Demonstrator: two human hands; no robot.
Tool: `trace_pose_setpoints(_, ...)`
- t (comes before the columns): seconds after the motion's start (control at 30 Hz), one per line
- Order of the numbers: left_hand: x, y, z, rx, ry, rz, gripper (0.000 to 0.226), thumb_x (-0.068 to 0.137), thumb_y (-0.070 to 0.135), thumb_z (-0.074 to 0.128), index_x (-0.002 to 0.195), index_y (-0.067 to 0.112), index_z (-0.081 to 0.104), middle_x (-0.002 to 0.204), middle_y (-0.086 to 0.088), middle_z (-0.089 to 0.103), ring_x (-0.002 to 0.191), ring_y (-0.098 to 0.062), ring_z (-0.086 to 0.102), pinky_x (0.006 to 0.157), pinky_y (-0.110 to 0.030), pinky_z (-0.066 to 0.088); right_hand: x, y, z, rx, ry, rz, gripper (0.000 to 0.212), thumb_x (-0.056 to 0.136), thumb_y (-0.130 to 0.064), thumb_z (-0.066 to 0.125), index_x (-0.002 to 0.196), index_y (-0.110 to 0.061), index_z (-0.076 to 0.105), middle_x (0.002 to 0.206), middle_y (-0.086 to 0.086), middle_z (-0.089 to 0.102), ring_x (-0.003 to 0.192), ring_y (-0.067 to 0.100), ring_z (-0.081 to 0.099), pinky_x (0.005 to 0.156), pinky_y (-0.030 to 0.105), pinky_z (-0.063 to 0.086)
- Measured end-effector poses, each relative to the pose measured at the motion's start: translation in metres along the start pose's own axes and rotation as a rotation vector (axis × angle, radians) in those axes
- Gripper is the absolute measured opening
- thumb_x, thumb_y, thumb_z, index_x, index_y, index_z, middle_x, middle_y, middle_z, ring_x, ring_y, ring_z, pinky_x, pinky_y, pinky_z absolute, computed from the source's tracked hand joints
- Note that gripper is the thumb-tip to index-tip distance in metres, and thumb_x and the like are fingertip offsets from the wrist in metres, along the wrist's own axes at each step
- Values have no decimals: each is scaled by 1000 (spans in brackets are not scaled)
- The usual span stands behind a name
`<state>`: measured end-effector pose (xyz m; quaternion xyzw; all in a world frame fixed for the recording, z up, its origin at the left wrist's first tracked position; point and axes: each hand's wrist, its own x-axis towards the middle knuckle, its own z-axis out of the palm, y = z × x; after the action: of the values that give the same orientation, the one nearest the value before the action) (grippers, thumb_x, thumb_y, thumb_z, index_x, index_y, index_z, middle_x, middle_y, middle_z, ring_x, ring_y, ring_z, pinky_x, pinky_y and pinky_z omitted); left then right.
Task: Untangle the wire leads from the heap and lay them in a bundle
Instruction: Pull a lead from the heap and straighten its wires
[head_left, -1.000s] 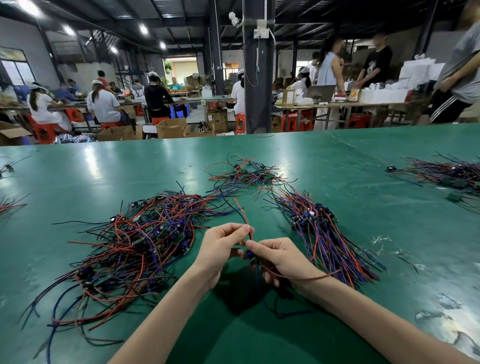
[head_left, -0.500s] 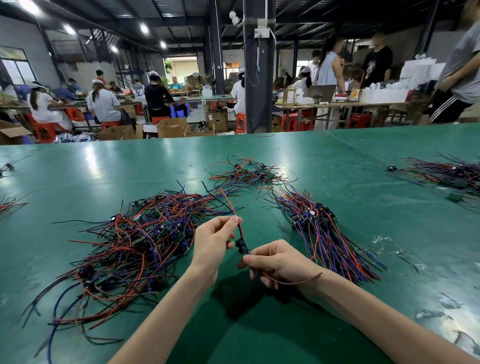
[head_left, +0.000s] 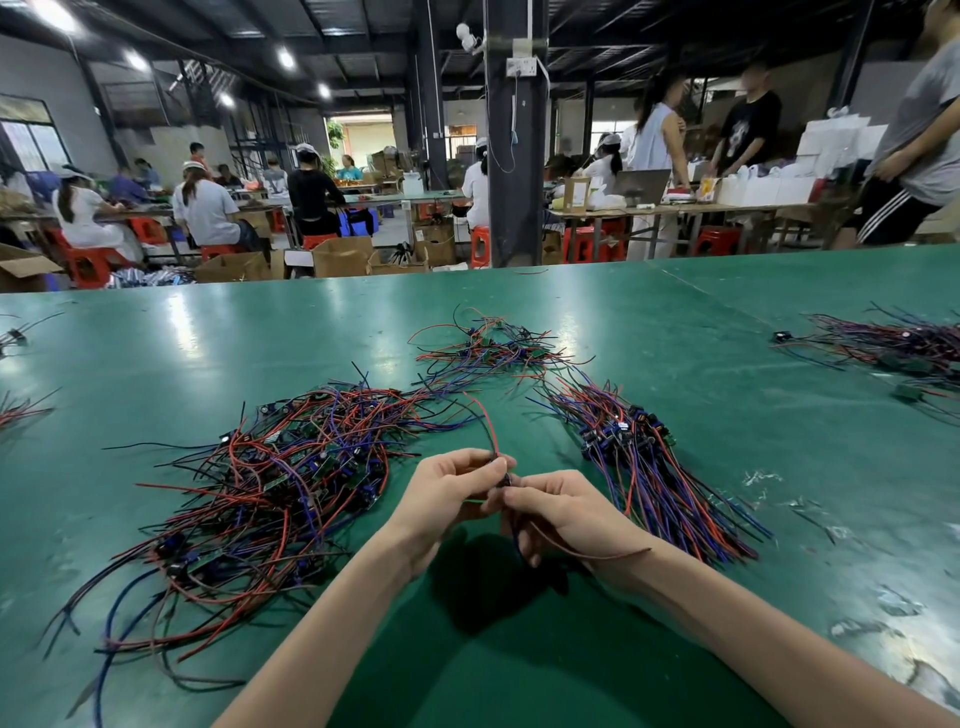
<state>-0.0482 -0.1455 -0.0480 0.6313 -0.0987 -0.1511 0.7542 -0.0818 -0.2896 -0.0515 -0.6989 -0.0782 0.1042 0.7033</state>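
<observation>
Green worktable in a busy workshop, far edge running below seated workers and open cardboard boxes, contents not discernible. At left, tangled heap of red, blue and black wire leads, sprawling toward the lower left; at right, well apart, sorted bundle fanned toward the near side. Between them, over a strip of green surface, left hand and right hand touching, fingers curled, pinching one lead, red wire rising from the fingertips. Smaller tangle beyond; another pile by the right edge
</observation>
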Motion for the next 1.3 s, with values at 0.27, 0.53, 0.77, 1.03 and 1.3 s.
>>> trace_pose_setpoints(0.27, -3, 1, 2, 36, 15, 96, 16, 85, 10, 63, 98, 7, 70, 71, -6, 67, 56, -9, 58, 58, -18, 51, -3, -5, -2, 67, -35, 51, 22, 95, -3, 47, 89, 7, 66, 62, 10, 65, 44, 16, 59, 44, 25, 51)
trace_pose_setpoints(0.53, 0, 12, -5, -132, 158, 122, 15, 87, 11, 60, 97, 7, 71, 56, -2, 56, 52, -11, 53, 50, -18, 46, -6, -12, -21, 38, -134, 80, 22, 85, 7, 57, 96, -6, 70, 82, 6, 72, 65, 13, 65, 65, 23, 56)
trace_pose_setpoints(0.77, -3, 16, -6, -195, 163, 125, 16, 87, 11, 61, 99, 6, 70, 62, -2, 62, 47, -8, 53, 46, -18, 48, -7, -12, -13, -364, 254, -396, 14, 90, -3, 58, 90, -11, 69, 77, -1, 65, 69, 9, 55, 69, 20, 45)
trace_pose_setpoints(1.03, -2, 17, -6, -253, 170, 102, 20, 84, 9, 63, 101, 0, 69, 65, -7, 58, 46, -12, 56, 48, -23, 53, -9, -4, -7, -1320, 471, -914, 7, 72, -9, 65, 74, -15, 69, 76, 2, 56, 71, 26, 54, 68, 36, 34)
trace_pose_setpoints(1.3, -2, 15, -5, -265, 164, 81, 18, 84, 8, 63, 99, 0, 68, 62, -5, 58, 47, -11, 56, 48, -21, 53, -14, -6, 3, -1141, 355, -739, 28, 82, -21, 44, 82, -11, 70, 72, 1, 60, 70, 21, 51, 67, 36, 37)
